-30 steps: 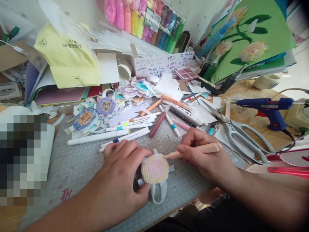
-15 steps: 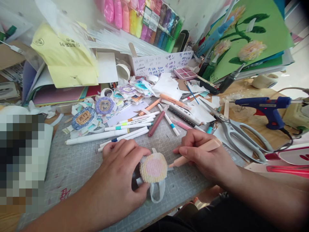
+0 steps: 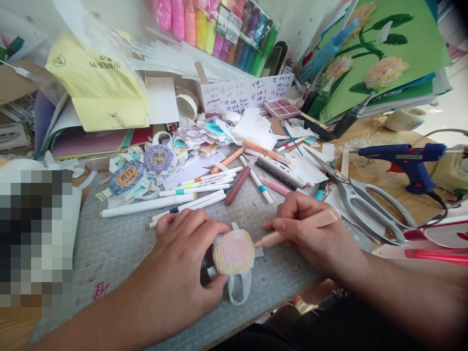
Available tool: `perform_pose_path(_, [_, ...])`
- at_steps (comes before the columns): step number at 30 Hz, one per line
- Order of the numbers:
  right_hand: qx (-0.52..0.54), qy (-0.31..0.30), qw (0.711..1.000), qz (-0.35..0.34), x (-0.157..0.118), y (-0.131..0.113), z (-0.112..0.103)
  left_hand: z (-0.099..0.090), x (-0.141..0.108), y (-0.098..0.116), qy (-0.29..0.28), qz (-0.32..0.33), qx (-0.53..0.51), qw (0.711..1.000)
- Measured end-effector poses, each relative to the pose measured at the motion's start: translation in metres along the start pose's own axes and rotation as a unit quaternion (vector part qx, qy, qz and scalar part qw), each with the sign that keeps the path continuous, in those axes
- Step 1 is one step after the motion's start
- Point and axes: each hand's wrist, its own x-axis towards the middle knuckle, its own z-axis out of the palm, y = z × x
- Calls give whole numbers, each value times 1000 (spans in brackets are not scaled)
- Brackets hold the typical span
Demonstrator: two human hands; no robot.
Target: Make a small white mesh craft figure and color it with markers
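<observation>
Between the thumb and fingers of my left hand (image 3: 190,253) is a small rounded craft piece (image 3: 234,252), ribbed, with a pink centre and a pale yellow rim. White paper strips stick out around it, one of them bent into a loop (image 3: 240,288) at its lower edge. My right hand (image 3: 310,234) is closed round a peach marker pen (image 3: 272,239). The pen's tip is at the piece's right edge; whether it touches is hard to tell. Under both hands lies a grey cutting mat (image 3: 146,292).
Several markers (image 3: 197,187) lie beyond my hands, with finished-looking woven pieces (image 3: 159,157) and paper scraps behind. Large scissors (image 3: 365,200) and a blue glue gun (image 3: 405,158) lie to the right. A yellow paper bag (image 3: 106,92) and a handwritten card (image 3: 244,92) stand at the back.
The pen tip has moved slightly up along the right edge of the craft piece. My left hand keeps its hold, and the whole view has shifted a little.
</observation>
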Motion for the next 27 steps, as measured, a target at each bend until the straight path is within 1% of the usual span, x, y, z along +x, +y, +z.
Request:
perform_pose_path(2, [-17, 4, 1000, 0, -2, -3, 0, 0, 0, 0, 1, 1, 1, 1000])
perform_pose_path(5, [-27, -16, 999, 8, -5, -7, 0, 0, 0, 0, 0, -2, 2, 1000])
perform_pose_path(9, [-34, -19, 999, 14, -6, -8, 1, -1, -1, 0, -3, -4, 1, 1000])
perform_pose_path(13, [-25, 7, 1000, 5, -5, -4, 0, 0, 0, 0, -1, -1, 6, 1000])
perform_pose_path(17, [-14, -20, 1000, 3, -4, -1, 0, 0, 0, -1, 2, 5, 5, 1000])
perform_pose_path(21, [-4, 9, 1000, -2, -3, 1, 0, -1, 0, -2, -2, 2, 3, 1000])
perform_pose_path(24, [-18, -8, 1000, 4, -1, 0, -1, -1, 0, -1, -6, 1, 1, 1000])
perform_pose_path(27, [-15, 20, 1000, 3, 2, -5, 0, -2, 0, 0, -15, 3, -3, 1000])
